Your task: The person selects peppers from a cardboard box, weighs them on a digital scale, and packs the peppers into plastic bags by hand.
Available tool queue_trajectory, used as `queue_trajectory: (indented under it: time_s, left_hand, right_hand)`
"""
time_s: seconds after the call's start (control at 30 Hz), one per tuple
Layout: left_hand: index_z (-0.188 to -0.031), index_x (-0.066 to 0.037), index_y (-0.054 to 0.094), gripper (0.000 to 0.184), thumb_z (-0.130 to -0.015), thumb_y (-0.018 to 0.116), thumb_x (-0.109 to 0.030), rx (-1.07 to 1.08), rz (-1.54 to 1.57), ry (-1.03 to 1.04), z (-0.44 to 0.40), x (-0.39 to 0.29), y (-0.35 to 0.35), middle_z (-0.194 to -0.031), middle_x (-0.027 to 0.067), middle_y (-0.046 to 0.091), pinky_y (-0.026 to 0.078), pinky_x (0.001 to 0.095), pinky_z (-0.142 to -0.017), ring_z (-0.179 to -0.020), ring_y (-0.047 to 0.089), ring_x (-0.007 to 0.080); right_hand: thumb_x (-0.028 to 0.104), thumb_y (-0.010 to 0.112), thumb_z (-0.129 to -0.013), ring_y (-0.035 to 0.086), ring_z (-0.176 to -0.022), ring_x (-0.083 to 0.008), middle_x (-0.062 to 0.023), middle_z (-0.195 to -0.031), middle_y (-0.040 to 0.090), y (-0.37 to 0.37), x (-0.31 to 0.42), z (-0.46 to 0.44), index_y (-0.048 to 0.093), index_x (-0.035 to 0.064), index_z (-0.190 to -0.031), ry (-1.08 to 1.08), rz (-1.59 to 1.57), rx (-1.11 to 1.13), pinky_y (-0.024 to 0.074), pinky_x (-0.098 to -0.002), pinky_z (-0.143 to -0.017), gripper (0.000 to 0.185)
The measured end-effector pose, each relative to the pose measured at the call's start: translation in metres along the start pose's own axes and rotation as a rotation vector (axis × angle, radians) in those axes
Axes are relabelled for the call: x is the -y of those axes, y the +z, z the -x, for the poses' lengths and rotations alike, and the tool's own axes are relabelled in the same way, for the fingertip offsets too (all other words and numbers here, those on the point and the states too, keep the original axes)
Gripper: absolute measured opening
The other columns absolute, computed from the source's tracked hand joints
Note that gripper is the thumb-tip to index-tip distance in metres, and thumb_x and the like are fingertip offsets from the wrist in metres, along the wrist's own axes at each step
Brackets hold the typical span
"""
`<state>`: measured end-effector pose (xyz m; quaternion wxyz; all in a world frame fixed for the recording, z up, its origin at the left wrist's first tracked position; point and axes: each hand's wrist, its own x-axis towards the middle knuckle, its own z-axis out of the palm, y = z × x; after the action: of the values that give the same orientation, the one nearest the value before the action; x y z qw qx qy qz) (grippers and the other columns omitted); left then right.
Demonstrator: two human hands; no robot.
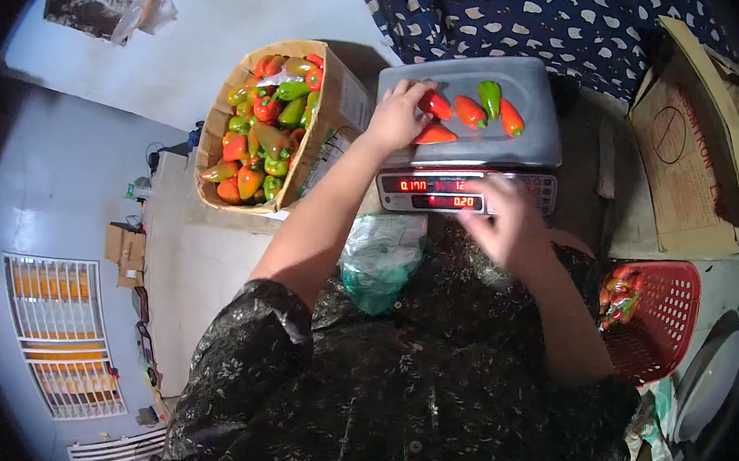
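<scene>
While our left hand (pixel 402 113) bends its fingers over the left side of the weighing tray (pixel 487 149), its fingertips are at a red pepper (pixel 435 104); whether they grip it or only rest on it, we cannot tell. Just below these fingers, nearer to our body, lies a second red pepper (pixel 436 134). Our right hand (pixel 507 227) is blurred before the lit display (pixel 413 186); we see nothing held in it, but how much its fingers are bent, we cannot tell.

To work well here, we should hold each pepper lightly by its thick part and let no weight of the wrist lean on the tray, because this would probably disturb the number. Also it is better that the right hand does not cover the digits.

To the right of the left hand, an orange-red pepper (pixel 470 112), a green pepper (pixel 488 97) and another long pepper (pixel 511 118) lie near together, so sideways room is narrow; lifting upward seems safer. On this hand's left stands the carton (pixel 332 87) full of peppers, its high wall near our forearm. Below the hand is a plastic bag (pixel 380 257). Farther right of the right hand, a red basket (pixel 676 312) stands well apart.
</scene>
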<state>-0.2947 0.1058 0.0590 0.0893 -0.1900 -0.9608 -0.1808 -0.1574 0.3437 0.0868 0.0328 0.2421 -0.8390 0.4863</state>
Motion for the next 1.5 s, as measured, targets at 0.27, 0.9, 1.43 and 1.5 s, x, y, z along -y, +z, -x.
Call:
queue_trajectory:
  time_s: [0.27, 0.9, 1.43, 1.5]
  left_hand:
    - [-0.106, -0.008, 0.06, 0.037, -0.072, 0.074, -0.015, -0.042, 0.131, -0.09, -0.015, -0.001, -0.005, -0.1, 0.0126, 0.06, 0.052, 0.0354, -0.074, -0.081, 0.063, 0.0282]
    - [-0.11, -0.003, 0.052, 0.043, -0.074, 0.074, -0.002, -0.236, 0.992, 0.039, 0.098, -0.135, -0.084, -0.116, 0.008, 0.044, 0.045, 0.0312, -0.091, -0.109, 0.051, 0.0181]
    - [-0.109, -0.002, 0.051, 0.045, -0.072, 0.077, -0.005, -0.282, 0.776, 0.123, 0.102, -0.166, -0.089, -0.113, 0.0093, 0.043, 0.047, 0.0337, -0.089, -0.104, 0.053, 0.0192]
    - [-0.11, -0.002, 0.05, 0.046, -0.073, 0.077, -0.007, -0.288, 0.763, 0.122, 0.102, -0.168, -0.088, -0.113, 0.0101, 0.044, 0.046, 0.0335, -0.089, -0.104, 0.053, 0.0203]
  right_hand:
    - [0.013, 0.065, -0.08, 0.062, -0.083, -0.0287, -0.0135, -0.087, 0.061, 0.016, -0.034, 0.004, 0.059, -0.0004, -0.092, -0.062, -0.123, 0.143, 0.0487, -0.0358, -0.073, 0.019]
    - [0.014, 0.059, -0.086, 0.06, -0.085, -0.0141, -0.0077, -0.096, 0.064, -0.001, 0.046, 0.0, 0.056, -0.0008, -0.113, 0.099, -0.719, -0.268, 0.0465, -0.0281, -0.077, 0.031]
    - [0.012, 0.06, -0.085, 0.055, -0.076, -0.0124, -0.0056, -0.083, 0.06, -0.027, 0.041, 0.013, 0.062, 0.0001, -0.098, 0.018, -0.776, -0.241, 0.0439, -0.0261, -0.072, 0.018]
    - [0.012, 0.059, -0.086, 0.055, -0.076, -0.0122, -0.0055, -0.082, 0.059, -0.028, 0.041, 0.012, 0.062, 0.0, -0.097, 0.005, -0.804, -0.251, 0.0438, -0.0261, -0.072, 0.016]
